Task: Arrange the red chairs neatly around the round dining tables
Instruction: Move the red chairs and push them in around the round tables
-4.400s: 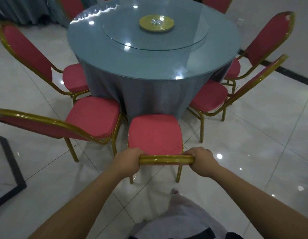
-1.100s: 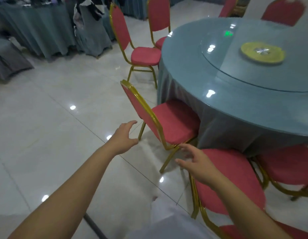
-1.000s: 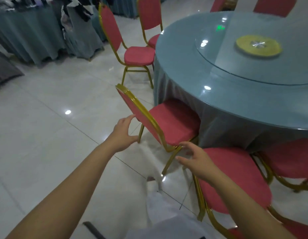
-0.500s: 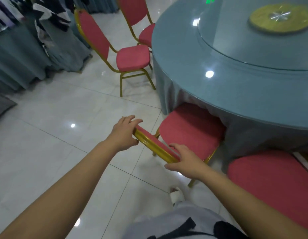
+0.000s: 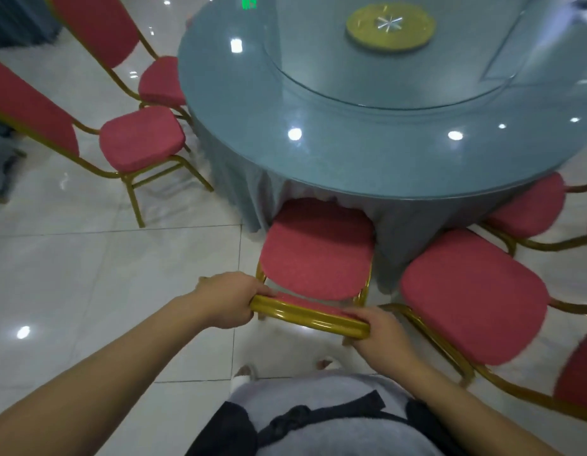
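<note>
A red chair (image 5: 315,248) with a gold frame stands right in front of me, its seat partly under the cloth of the round table (image 5: 368,149). My left hand (image 5: 228,302) grips the left end of its gold top rail. My right hand (image 5: 379,340) grips the right end of the same rail. Another red chair (image 5: 473,291) stands close on its right, seat toward the table. A third red chair (image 5: 137,139) stands to the left, set back from the table and turned at an angle.
A glass turntable with a gold disc (image 5: 389,24) lies on the blue-grey table top. More red chairs stand at the far left (image 5: 160,80) and the right edge (image 5: 529,209). Glossy white tile floor (image 5: 88,284) spreads to the left. My feet show below the rail.
I turned from the earlier chair to this one; both hands reached out and closed on its top rail. Over the last half second, the view swung to face the chair squarely.
</note>
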A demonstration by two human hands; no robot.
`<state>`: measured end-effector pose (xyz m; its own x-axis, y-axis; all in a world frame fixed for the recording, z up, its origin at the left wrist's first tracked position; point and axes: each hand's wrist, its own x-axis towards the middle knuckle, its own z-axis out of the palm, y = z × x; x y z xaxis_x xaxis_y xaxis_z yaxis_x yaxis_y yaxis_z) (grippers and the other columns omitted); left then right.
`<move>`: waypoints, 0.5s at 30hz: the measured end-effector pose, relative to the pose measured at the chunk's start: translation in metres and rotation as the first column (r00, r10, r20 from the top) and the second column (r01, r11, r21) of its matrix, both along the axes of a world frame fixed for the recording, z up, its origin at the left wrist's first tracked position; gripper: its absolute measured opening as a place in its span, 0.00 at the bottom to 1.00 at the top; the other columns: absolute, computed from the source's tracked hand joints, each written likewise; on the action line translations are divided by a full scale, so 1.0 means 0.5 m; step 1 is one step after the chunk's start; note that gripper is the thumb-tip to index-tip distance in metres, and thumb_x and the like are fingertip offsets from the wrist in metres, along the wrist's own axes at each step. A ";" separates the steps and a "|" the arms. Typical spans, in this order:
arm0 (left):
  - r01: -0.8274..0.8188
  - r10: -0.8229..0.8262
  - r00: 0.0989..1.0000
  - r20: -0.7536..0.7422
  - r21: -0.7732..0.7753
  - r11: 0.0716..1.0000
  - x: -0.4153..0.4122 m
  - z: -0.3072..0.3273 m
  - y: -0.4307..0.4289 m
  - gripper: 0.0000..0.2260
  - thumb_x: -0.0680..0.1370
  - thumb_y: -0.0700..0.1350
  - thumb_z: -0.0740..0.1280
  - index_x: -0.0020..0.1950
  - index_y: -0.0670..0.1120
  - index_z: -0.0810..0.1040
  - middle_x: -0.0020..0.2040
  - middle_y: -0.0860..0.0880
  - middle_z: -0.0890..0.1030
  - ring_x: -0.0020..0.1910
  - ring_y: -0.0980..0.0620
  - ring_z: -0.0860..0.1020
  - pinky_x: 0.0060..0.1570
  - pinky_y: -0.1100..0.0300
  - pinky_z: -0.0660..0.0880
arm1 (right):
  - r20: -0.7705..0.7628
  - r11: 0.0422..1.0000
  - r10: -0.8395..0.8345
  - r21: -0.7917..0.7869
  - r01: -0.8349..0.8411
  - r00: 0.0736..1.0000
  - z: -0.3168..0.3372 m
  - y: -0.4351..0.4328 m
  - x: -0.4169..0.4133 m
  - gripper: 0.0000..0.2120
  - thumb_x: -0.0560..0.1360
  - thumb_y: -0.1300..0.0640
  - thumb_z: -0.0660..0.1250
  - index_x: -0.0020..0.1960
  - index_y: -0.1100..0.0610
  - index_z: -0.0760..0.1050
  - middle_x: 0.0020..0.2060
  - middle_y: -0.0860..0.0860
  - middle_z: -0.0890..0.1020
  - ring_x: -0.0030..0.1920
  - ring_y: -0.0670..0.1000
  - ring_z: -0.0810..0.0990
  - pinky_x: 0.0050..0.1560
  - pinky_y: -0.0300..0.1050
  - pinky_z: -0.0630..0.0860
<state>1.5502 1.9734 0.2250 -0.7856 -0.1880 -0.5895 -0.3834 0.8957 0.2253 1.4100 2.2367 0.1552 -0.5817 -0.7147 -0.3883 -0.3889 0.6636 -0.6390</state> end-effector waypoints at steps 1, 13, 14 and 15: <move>0.019 -0.019 0.999 -0.029 -0.016 1.000 0.002 0.001 0.000 0.30 0.72 0.42 0.61 0.66 0.72 0.68 0.39 0.62 0.74 0.38 0.58 0.72 0.30 0.62 0.65 | -0.027 0.997 -0.063 0.035 0.064 0.998 0.003 -0.006 0.011 0.18 0.72 0.56 0.69 0.60 0.43 0.81 0.54 0.45 0.81 0.55 0.50 0.78 0.56 0.49 0.76; 0.176 -0.185 0.981 -0.064 -0.130 0.976 0.189 0.004 -0.176 0.26 0.72 0.40 0.61 0.65 0.65 0.75 0.34 0.58 0.69 0.36 0.54 0.70 0.31 0.62 0.62 | 0.172 0.996 -0.086 0.043 0.080 0.981 0.051 -0.180 0.233 0.16 0.75 0.63 0.65 0.52 0.43 0.83 0.44 0.43 0.79 0.45 0.48 0.80 0.46 0.41 0.79; 0.163 -0.172 0.984 -0.054 -0.141 0.976 0.209 0.003 -0.203 0.26 0.72 0.41 0.61 0.65 0.66 0.75 0.35 0.58 0.71 0.37 0.54 0.71 0.31 0.63 0.63 | 0.190 0.996 -0.087 0.019 0.085 0.978 0.050 -0.207 0.253 0.18 0.75 0.63 0.65 0.53 0.42 0.83 0.44 0.42 0.79 0.47 0.50 0.80 0.48 0.44 0.79; 0.137 -0.145 0.988 -0.050 -0.146 0.980 0.227 0.002 -0.233 0.27 0.72 0.40 0.61 0.64 0.67 0.74 0.38 0.59 0.74 0.38 0.55 0.72 0.32 0.63 0.66 | 0.182 0.995 -0.093 0.001 0.095 0.979 0.047 -0.237 0.268 0.19 0.75 0.64 0.64 0.54 0.42 0.83 0.45 0.42 0.80 0.48 0.51 0.80 0.49 0.45 0.79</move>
<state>1.6636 1.8570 0.2259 -0.8435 -0.1508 -0.5155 -0.2406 0.9642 0.1116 1.5440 2.1180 0.1788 -0.5666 -0.6634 -0.4887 -0.2017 0.6867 -0.6984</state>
